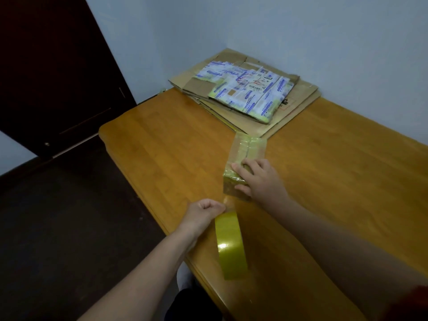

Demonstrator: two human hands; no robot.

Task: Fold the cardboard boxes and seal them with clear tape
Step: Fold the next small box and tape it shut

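Observation:
A small folded cardboard box (249, 150), its top seam covered with shiny clear tape, lies on the wooden table (162, 147). My right hand (257, 177) presses on the box's near end, fingers over the top and thumb against the front face. My left hand (203, 213) is curled in a fist and grips the roll of yellowish clear tape (230, 245), which stands on edge near the table's front edge. A short strip of tape (229, 202) stretches from the roll up to the box's front face.
A stack of flattened cardboard boxes (245, 96) with printed labels lies at the far corner of the table against the white wall. A dark door (53, 72) and dark floor lie to the left. The table's rounded edge runs diagonally below my left arm.

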